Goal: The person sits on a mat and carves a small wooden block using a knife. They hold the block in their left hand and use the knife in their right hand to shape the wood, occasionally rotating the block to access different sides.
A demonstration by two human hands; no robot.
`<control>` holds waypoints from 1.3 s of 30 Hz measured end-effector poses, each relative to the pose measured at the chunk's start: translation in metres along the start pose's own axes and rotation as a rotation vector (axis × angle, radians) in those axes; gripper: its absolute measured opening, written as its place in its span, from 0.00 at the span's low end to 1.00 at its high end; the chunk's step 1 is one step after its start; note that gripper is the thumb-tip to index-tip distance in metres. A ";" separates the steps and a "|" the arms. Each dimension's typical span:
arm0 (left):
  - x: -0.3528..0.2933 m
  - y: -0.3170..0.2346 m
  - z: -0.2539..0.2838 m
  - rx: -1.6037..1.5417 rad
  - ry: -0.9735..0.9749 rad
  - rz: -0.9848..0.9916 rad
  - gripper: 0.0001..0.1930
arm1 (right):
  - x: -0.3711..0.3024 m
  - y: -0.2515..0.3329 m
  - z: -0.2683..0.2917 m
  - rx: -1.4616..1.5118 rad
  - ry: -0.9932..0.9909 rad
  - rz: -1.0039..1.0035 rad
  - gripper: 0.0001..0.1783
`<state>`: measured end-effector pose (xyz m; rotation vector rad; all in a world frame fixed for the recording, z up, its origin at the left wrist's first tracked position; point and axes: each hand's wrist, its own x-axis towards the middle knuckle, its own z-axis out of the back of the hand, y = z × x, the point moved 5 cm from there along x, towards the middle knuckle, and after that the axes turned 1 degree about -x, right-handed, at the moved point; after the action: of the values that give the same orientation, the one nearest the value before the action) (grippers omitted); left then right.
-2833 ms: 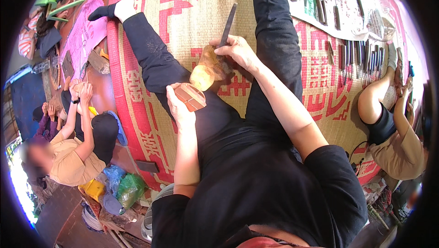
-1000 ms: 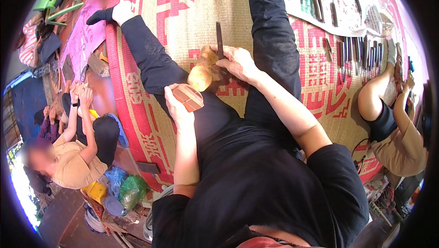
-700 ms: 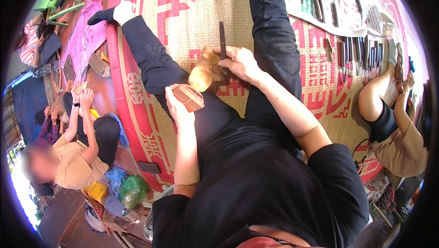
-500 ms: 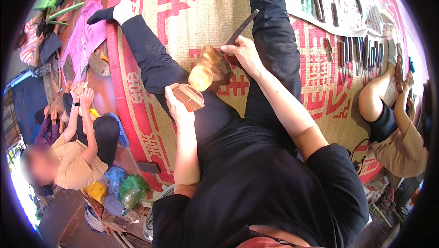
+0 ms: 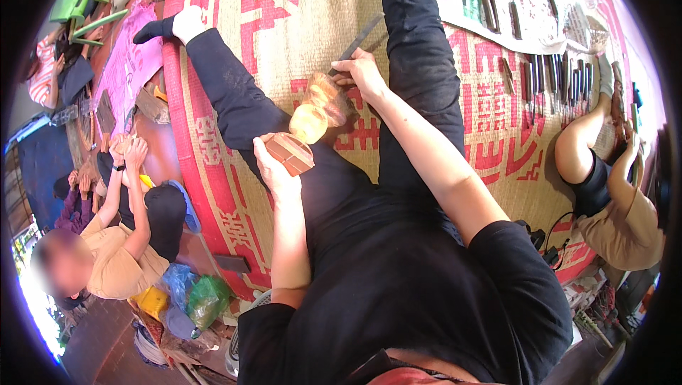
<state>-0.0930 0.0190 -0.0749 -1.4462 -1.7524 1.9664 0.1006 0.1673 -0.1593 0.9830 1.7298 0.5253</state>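
Head: apparently filing a lobed yellow wooden carving [image 5: 310, 122] by the left thigh [image 5: 339, 170], clasping its apparent brown base [image 5: 290, 154] in left hand [image 5: 268, 165], pinching a long grey metal tool [image 5: 364, 35] in right hand [image 5: 362, 75], likely needing steadiness next.

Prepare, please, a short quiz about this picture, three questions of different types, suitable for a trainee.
1. Multiple choice: What does the right hand hold?
A) a green bag
B) a long thin tool
C) a shoe

2. True or false: The left hand is empty.

3. Fill the gap: The row of slim tools lies on the mat, to the person's ____.

Key:
1. B
2. False; it holds a brown block.
3. right
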 end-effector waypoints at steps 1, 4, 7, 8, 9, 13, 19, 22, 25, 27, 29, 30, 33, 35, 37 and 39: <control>0.000 0.000 0.000 -0.005 -0.006 0.008 0.26 | 0.001 0.004 -0.001 0.039 0.024 0.015 0.07; 0.005 0.003 0.006 0.012 -0.011 -0.033 0.26 | -0.003 0.003 -0.005 0.054 0.132 -0.010 0.07; 0.003 0.001 0.001 -0.012 0.011 0.030 0.25 | -0.003 -0.003 -0.005 -0.003 0.096 -0.059 0.07; 0.003 0.001 0.001 -0.006 0.014 0.022 0.25 | 0.000 -0.004 -0.006 -0.004 0.093 -0.046 0.08; 0.004 0.001 0.000 0.000 0.018 0.015 0.25 | 0.002 -0.005 -0.002 0.038 0.070 -0.052 0.08; 0.003 0.002 0.005 0.004 -0.009 -0.001 0.25 | 0.005 -0.006 0.003 0.115 0.037 -0.063 0.09; 0.005 0.003 0.004 -0.019 0.004 0.031 0.25 | -0.001 -0.008 -0.005 0.017 0.107 -0.066 0.08; 0.009 0.006 0.006 -0.028 0.044 0.019 0.25 | 0.008 -0.009 0.003 0.063 0.064 -0.088 0.09; 0.004 0.002 0.003 -0.022 -0.006 -0.010 0.25 | 0.004 -0.003 0.000 0.111 0.058 -0.047 0.10; 0.001 0.000 0.002 0.011 -0.002 -0.026 0.25 | -0.001 -0.001 -0.003 0.141 0.071 -0.030 0.10; 0.000 -0.001 0.000 0.012 0.000 -0.008 0.25 | 0.000 -0.007 -0.007 0.061 0.129 -0.048 0.10; -0.001 -0.002 -0.001 -0.004 0.001 0.017 0.25 | 0.001 -0.009 -0.008 0.020 0.156 -0.056 0.10; 0.001 0.000 -0.001 0.007 0.009 0.003 0.26 | 0.003 -0.006 -0.008 0.029 0.107 -0.081 0.10; 0.002 0.001 0.001 0.015 0.008 -0.009 0.26 | 0.009 -0.009 -0.001 0.076 0.065 -0.072 0.09; 0.004 0.002 0.003 0.005 0.000 0.007 0.27 | 0.009 -0.009 0.003 0.150 0.042 -0.071 0.09; 0.002 0.001 0.002 0.010 -0.008 -0.009 0.26 | 0.001 -0.006 -0.003 0.145 0.062 -0.063 0.09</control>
<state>-0.0950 0.0190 -0.0775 -1.4270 -1.7462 1.9771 0.0954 0.1652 -0.1627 1.0190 1.8693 0.3973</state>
